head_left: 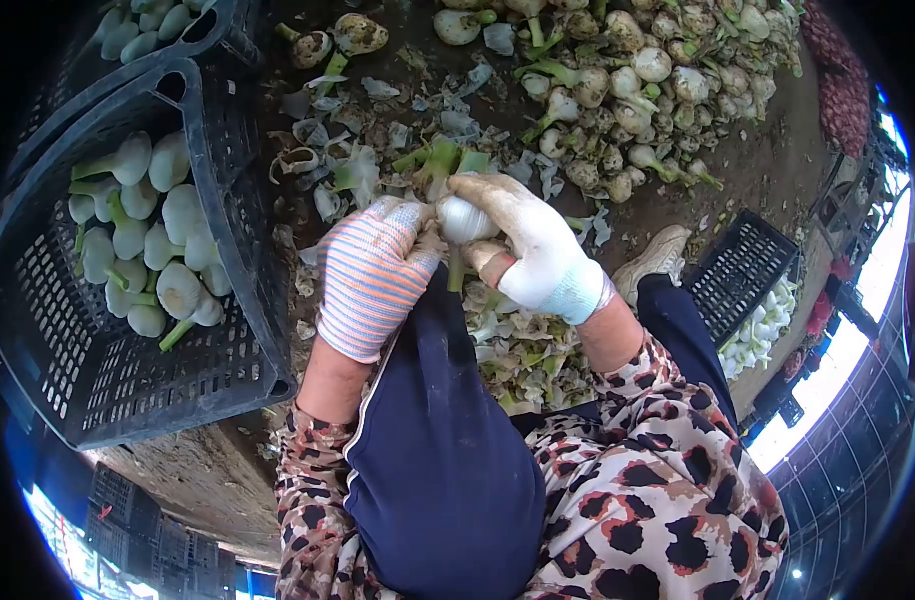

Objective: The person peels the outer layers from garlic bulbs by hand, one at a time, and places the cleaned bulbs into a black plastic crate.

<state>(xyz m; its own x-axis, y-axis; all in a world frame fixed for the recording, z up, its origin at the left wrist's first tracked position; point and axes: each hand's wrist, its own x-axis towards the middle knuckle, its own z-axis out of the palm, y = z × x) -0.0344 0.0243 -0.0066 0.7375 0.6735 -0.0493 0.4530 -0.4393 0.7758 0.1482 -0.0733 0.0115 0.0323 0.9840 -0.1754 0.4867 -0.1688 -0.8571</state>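
A white garlic bulb (pixel 465 220) with a green stalk hanging below it is held between my two gloved hands, above my knee. My right hand (pixel 537 240), in a white glove with a pale blue cuff, wraps its fingers and thumb round the bulb from the right. On the other side, my left hand (pixel 375 270), in a striped glove, has its fingers closed against the bulb's left edge; its fingertips are partly hidden. Peeled skins (pixel 362 175) and cut green stalks (pixel 439 160) lie on the ground just beyond the hands.
At left, a black plastic crate (pixel 202 385) holds several cleaned garlic bulbs (pixel 182 215). Unpeeled, soil-stained bulbs (pixel 637 95) are heaped at the back right. A smaller black crate (pixel 742 275) stands right of my shoe (pixel 657 255), near white bulbs (pixel 762 335). Red net sacks (pixel 842 105) lie at far right.
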